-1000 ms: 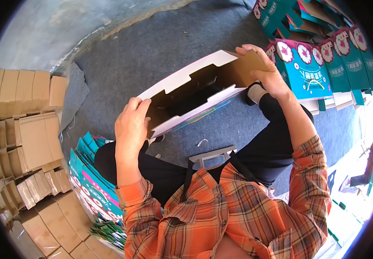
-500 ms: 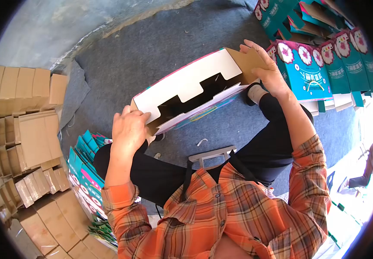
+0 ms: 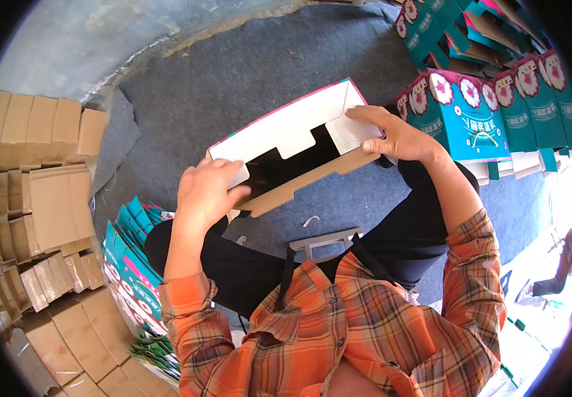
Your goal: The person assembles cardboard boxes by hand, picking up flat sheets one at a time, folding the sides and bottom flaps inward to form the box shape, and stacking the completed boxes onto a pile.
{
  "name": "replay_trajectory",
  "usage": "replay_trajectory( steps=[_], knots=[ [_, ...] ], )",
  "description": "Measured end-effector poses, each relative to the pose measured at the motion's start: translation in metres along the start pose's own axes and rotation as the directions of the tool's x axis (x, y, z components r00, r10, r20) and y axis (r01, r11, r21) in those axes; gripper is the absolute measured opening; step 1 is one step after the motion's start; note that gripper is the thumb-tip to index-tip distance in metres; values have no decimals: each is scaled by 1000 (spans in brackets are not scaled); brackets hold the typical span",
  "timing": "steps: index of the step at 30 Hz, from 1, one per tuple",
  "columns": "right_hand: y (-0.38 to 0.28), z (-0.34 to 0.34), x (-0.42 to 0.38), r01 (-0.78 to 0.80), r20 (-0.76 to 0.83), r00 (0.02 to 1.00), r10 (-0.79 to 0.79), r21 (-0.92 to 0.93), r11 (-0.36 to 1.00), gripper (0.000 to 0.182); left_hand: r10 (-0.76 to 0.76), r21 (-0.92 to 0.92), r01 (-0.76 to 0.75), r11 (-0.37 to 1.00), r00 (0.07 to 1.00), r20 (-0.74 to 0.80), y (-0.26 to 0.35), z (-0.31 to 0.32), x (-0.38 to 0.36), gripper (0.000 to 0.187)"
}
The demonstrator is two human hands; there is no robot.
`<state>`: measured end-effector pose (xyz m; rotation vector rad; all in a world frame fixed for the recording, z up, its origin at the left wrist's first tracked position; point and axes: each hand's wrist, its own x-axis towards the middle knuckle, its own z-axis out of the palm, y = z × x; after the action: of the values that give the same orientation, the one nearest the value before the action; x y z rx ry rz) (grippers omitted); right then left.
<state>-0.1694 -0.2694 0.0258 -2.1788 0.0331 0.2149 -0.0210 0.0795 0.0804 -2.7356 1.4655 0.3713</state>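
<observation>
An open carton (image 3: 286, 129) with white and brown flaps and a dark interior lies between my two hands, above the grey floor covering. At its left end, my left hand (image 3: 208, 192) has its fingers on a small white end flap. My right hand (image 3: 395, 135) grips the right end, thumb and fingers around the white end flap there, which is folded inward. The near long flap (image 3: 319, 182) shows its brown side and leans outward. The far long flap shows white with a pink edge.
Teal printed boxes (image 3: 478, 126) stand in rows at the upper right. Stacked brown cartons (image 3: 61, 205) fill the left side. Folded teal cartons (image 3: 127, 251) lie by my left knee. A grey metal stool frame (image 3: 326, 239) shows between my legs.
The near long flap has swung outward, now showing brown. The right end flap has folded in under my right hand, which moved down and left. My left hand has shifted slightly on the left end.
</observation>
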Motion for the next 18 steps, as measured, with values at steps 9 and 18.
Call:
replay_trajectory(
  steps=[9,18],
  knots=[
    [-4,-1,-1,-49,50,997,53,-87,995,100,-525,-712,-39,701,647,-552,-9,19,-28,33],
    [-10,1,4,-64,18,998,65,-57,996,96,2,-836,-62,545,997,-73,-19,46,-28,104]
  ],
)
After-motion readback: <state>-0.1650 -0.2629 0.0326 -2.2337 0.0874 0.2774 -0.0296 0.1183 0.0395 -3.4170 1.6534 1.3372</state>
